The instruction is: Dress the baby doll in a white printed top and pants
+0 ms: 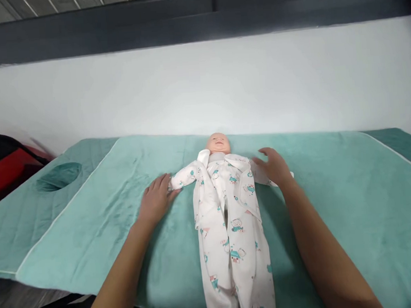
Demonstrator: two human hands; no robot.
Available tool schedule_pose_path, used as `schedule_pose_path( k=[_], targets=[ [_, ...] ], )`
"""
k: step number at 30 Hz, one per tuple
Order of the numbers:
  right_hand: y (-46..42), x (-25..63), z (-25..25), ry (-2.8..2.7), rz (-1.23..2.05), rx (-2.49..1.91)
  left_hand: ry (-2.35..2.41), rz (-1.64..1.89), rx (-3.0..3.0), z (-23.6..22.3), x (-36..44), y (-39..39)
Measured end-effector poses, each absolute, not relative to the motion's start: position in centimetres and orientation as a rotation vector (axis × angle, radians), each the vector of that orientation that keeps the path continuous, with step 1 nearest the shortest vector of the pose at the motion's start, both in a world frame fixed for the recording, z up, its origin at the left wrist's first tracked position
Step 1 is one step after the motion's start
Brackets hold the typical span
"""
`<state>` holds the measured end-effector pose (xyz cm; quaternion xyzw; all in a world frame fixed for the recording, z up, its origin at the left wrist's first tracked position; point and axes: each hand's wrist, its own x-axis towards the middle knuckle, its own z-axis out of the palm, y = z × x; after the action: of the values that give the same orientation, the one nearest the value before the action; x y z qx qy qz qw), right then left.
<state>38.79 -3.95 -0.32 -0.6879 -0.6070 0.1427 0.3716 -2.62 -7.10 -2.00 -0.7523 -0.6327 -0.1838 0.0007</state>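
Note:
A baby doll (218, 142) lies face up, its head toward the wall. It wears a white printed jacket (203, 196), with the front flaps parted, and white printed trousers (239, 255). My left hand (156, 198) is at the end of the doll's sleeve (184, 176) on the left side, thumb and fingers closed around the cuff. Over the sleeve on the other side is my right hand (274, 165), its thumb and fingers apart and slightly blurred. Part of that sleeve is hidden behind the hand.
The doll rests on a green padded massage bed (109, 236) with a face hole (59, 177) at the left. Behind it rises a white wall (201, 88) below a dark window frame (112, 29). A red and black object (7, 168) stands at the far left.

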Motion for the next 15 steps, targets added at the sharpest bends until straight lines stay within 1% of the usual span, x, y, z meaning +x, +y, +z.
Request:
schedule_pose_path(
  k=[2,3,4,6,8,9,15],
  targets=[
    [-5.6,41.1,-1.7,-1.518,0.098,-2.030,-1.977,-0.339,-2.248,-2.6,-4.1,-8.2],
    [-6.6,42.1,-2.3,-1.490,0.052,-2.143,-1.975,-0.270,-2.204,-2.8,-4.6,-8.6],
    [-7.6,43.0,-2.7,-1.468,0.077,-2.241,-1.970,-0.228,-2.172,-2.9,-4.7,-9.0],
    [-9.3,44.2,-3.2,-1.468,0.226,-2.351,-1.950,-0.197,-2.145,-3.0,-4.5,-9.5],
    [-10.1,44.8,-3.6,-1.500,0.322,-2.328,-1.950,-0.208,-2.143,-2.9,-3.9,-9.6],
    [-10.3,44.9,-3.8,-1.515,0.319,-2.282,-1.972,-0.228,-2.141,-2.7,-3.6,-9.7],
    [-9.0,48.3,-4.1,-1.492,0.196,-1.995,-2.168,-0.422,-2.064,0.1,-4.6,-8.8]
  ],
)
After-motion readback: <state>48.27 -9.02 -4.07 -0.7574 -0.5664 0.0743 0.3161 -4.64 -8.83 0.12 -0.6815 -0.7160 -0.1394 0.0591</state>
